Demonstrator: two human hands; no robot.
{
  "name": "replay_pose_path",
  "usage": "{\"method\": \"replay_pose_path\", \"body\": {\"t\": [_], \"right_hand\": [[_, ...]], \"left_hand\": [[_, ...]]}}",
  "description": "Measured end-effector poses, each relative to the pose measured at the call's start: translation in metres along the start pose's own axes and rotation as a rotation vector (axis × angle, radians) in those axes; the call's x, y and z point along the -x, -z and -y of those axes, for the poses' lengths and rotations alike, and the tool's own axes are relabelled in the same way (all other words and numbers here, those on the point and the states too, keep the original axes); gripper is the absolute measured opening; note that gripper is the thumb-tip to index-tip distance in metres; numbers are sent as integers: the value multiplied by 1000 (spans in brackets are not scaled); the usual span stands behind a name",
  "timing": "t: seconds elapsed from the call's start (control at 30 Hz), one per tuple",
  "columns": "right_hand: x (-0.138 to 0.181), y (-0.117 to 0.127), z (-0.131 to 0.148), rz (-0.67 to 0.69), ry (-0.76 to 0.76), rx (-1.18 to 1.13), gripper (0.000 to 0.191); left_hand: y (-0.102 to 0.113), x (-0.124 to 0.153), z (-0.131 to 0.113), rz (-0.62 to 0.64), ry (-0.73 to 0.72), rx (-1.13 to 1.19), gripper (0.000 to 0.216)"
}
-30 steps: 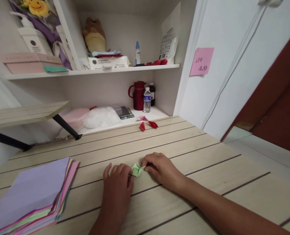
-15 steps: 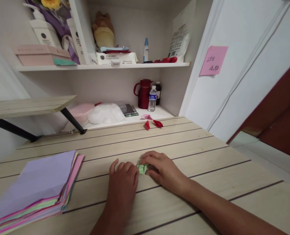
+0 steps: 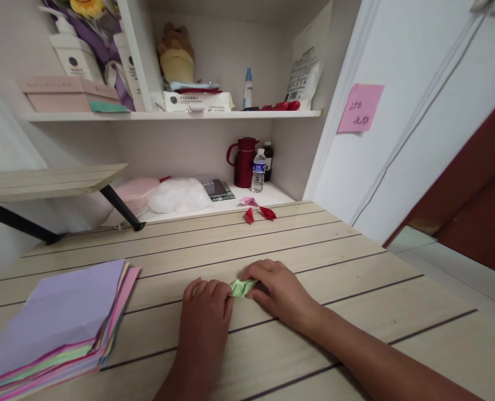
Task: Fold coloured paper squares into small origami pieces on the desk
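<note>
A small piece of folded green paper point(image 3: 241, 287) lies low over the wooden table between my two hands. My left hand point(image 3: 207, 303) is closed on its left end, fingers curled, thumb side against the paper. From the right, my right hand point(image 3: 275, 289) pinches the other end between thumb and fingers. Part of the paper is hidden under the fingertips of both hands. Farther back on the table sit two small folded red paper pieces point(image 3: 268, 213), with a folded pink paper piece point(image 3: 248, 201) just behind them.
At the left lies a stack of coloured paper sheets point(image 3: 67, 312), lilac on top. A raised wooden shelf on black legs point(image 3: 122, 207) stands behind it. Beyond the table's back edge are a dark red jug point(image 3: 244, 162), a water bottle point(image 3: 258, 170) and a white fluffy bag point(image 3: 179, 195).
More of the green paper shows between my hands, and it looks wider and flatter. My left hand has shifted slightly left. The camera view has moved a little.
</note>
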State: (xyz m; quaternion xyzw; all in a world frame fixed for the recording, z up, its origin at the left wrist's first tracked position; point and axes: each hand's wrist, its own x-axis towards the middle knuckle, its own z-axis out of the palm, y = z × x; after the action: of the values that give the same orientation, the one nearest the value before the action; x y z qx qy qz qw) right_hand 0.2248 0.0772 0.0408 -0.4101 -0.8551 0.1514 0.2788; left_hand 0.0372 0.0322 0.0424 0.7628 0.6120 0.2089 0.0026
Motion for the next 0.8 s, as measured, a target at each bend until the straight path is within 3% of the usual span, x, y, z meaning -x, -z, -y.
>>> {"method": "replay_pose_path", "body": {"t": [0.4,0.8], "right_hand": [[-1,1,-5,-33,-3,2,13],[-2,-1,-5,-59,-15,-36,18]], "left_hand": [[-2,1,6,-51,24,76,12],[-9,0,16,-155,-33,193,17]]}}
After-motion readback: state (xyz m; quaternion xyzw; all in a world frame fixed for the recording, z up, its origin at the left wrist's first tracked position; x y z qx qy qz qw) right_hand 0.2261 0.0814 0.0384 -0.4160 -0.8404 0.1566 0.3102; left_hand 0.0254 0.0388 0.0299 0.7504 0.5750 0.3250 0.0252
